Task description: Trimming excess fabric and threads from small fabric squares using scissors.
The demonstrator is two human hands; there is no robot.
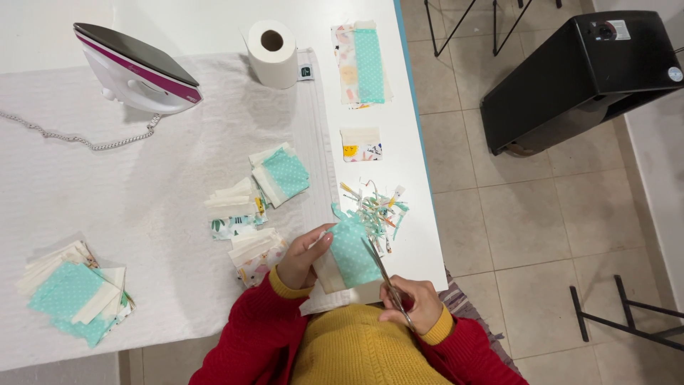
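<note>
My left hand (pixel 303 260) grips a small fabric piece (pixel 349 251), teal with white dots and a cream strip along its near edge, held just above the table's front edge. My right hand (pixel 413 303) is closed around the handles of a pair of scissors (pixel 385 274); the blades point up and left and meet the right edge of the fabric piece. Just beyond the piece lies a heap of thin fabric trimmings (pixel 377 207).
Several stacks of sewn fabric pieces (pixel 281 175) (pixel 235 210) (pixel 256 253) (pixel 71 292) lie on a white ironing mat (pixel 142 185). An iron (pixel 139 68) and a paper roll (pixel 273 51) stand at the back. Two more fabric pieces (pixel 362 63) (pixel 361 145) lie right. A black box (pixel 577 75) sits on the tiled floor.
</note>
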